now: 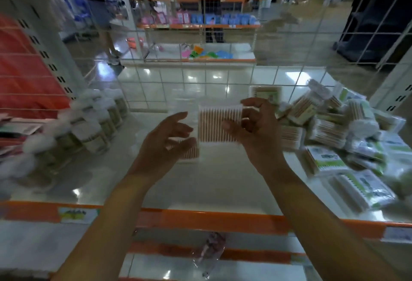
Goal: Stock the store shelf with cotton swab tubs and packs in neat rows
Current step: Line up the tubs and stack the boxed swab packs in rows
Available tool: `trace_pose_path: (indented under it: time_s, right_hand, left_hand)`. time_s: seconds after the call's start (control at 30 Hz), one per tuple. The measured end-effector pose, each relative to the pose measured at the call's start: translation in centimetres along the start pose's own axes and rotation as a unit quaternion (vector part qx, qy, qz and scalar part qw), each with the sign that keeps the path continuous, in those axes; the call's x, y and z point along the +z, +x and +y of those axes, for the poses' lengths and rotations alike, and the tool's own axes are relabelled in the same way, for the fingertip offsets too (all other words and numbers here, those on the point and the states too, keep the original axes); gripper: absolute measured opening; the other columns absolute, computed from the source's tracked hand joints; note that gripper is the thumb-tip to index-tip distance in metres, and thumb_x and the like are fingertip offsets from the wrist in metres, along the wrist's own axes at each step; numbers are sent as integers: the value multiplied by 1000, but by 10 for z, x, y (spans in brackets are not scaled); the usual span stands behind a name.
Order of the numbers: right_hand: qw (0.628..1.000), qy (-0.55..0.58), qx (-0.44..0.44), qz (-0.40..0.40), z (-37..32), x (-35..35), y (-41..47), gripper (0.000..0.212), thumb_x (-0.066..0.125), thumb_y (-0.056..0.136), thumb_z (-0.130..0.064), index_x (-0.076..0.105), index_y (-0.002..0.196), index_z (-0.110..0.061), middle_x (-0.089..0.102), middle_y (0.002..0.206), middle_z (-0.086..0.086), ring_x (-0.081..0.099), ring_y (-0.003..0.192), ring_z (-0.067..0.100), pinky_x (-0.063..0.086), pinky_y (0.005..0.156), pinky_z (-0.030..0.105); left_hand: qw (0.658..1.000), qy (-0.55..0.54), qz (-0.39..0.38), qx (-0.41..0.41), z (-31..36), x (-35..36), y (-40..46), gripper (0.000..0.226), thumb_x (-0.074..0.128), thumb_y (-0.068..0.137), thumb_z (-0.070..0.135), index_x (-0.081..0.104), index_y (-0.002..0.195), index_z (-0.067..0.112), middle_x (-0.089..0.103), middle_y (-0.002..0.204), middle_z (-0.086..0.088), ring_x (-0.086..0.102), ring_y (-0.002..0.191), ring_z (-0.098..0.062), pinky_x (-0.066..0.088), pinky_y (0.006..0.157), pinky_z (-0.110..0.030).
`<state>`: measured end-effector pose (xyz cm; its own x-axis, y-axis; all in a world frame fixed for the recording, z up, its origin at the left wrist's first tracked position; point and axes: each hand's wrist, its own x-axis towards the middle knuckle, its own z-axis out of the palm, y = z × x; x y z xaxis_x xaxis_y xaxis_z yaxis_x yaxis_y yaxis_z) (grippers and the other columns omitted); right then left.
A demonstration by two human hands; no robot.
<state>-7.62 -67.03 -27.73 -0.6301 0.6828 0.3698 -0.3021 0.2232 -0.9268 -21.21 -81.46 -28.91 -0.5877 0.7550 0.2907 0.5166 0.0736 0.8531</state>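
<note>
Nearest the viewer, an orange metal shelf edge [207, 220] runs across the frame, with a paper price label [74, 215] stuck to it on the left. Below it, on a lower shelf, lies a crumpled clear plastic wrapper [209, 251].

Two bare forearms reach over the edge and above the glossy white shelf [124, 182]. The left hand [165, 140] hovers with its fingers spread and loosely curved, gripping nothing; its fingertips are just beside a second, blurred pack of wooden swabs [190, 152] that sits low by the hand, and whether they touch cannot be told. The right hand [249, 124] holds a clear flat pack of wooden-stick cotton swabs [217, 124] upright above the middle of the shelf, thumb pressed on its front face and fingers curled round its right edge.

To the right, a loose heap of cotton swab packs with green and white labels [334, 133] lies tumbled on the shelf. To the left, clear round tubs of cotton swabs with white tops [95, 124] stand in rows running back toward the rear.

Behind everything, a white wire grid panel [223, 80] forms the back of the shelf. Through it, blurred, a shiny shop floor and another orange shelving unit with pink and blue goods [200, 22] are visible.
</note>
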Motion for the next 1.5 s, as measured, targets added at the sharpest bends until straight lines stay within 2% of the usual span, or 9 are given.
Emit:
trace_pose_path:
  time_s: [0.13, 0.27, 0.47, 0.57, 0.67, 1.0, 1.13, 1.23, 1.5]
  right_hand:
    - [1000, 6, 3, -9, 1, 32, 1, 44, 71, 74, 2, 45, 95, -26, 63, 91, 9, 66, 81, 27, 56, 62, 30]
    - [1000, 6, -2, -9, 2, 58, 1, 44, 70, 74, 5, 45, 95, -24, 63, 91, 11, 66, 78, 25, 56, 62, 30]
    - [999, -38, -11, -5, 5, 81, -2, 45, 71, 74, 2, 44, 95, -27, 62, 92, 5, 67, 83, 24, 58, 66, 39]
    - [998, -67, -18, -8, 5, 87, -5, 46, 73, 73, -1, 44, 95, -29, 62, 91, 2, 66, 83, 25, 58, 65, 43]
    - [996, -89, -23, -11, 5, 91, -6, 47, 73, 73, 0, 45, 95, -30, 62, 91, -2, 66, 83, 22, 58, 65, 43]
    - [984, -164, -66, 34, 13, 82, -2, 34, 68, 82, -7, 47, 97, -31, 60, 85, -14, 62, 74, -3, 51, 62, 16]
    - [939, -302, -148, 71, 20, 70, -6, 23, 55, 84, -36, 56, 102, -21, 59, 91, -15, 59, 83, 1, 47, 70, 10]
    - [909, -368, -180, 73, 30, 64, -9, 32, 50, 86, -32, 62, 101, -7, 63, 93, -4, 57, 86, 5, 44, 74, 8]
    - [883, -425, -180, 86, 51, 60, -13, 24, 46, 84, -23, 63, 78, -8, 63, 75, 2, 59, 67, 16, 53, 57, 34]
  left_hand:
    - [998, -61, -6, 0, 3, -32, 7, 48, 74, 67, 32, 54, 102, 58, 69, 94, 13, 65, 90, -6, 53, 78, -22]
    - [998, -61, -13, 28, 10, -53, 16, 48, 72, 77, 9, 53, 109, 40, 66, 99, 4, 64, 89, -6, 54, 81, -27]
    - [995, 81, -29, 49, 15, -72, 28, 45, 73, 76, 17, 59, 118, 27, 60, 91, 20, 61, 79, 6, 52, 75, -20]
    - [985, 151, -34, 74, 9, -78, 30, 41, 75, 75, 24, 64, 114, 19, 63, 99, 10, 61, 90, -6, 51, 82, -31]
    - [971, 203, -50, 113, 10, -82, 34, 39, 76, 73, 25, 68, 109, 13, 65, 100, 1, 58, 86, -10, 46, 78, -27]
    - [975, 174, -35, 131, 8, -71, 43, 31, 78, 70, 18, 73, 100, 10, 68, 84, 0, 60, 77, -15, 46, 76, -27]
    - [973, 189, 5, 136, -16, -58, 40, 30, 78, 71, 20, 72, 99, 11, 65, 82, 5, 58, 77, -13, 42, 75, -24]
    - [957, 243, 0, 155, -39, -46, 34, 27, 78, 72, 17, 73, 97, 9, 71, 88, -2, 58, 79, -19, 39, 75, -27]
    - [912, 367, -16, 181, -55, -26, 20, 29, 88, 53, 17, 72, 77, 10, 67, 88, -6, 63, 83, -30, 51, 70, -41]
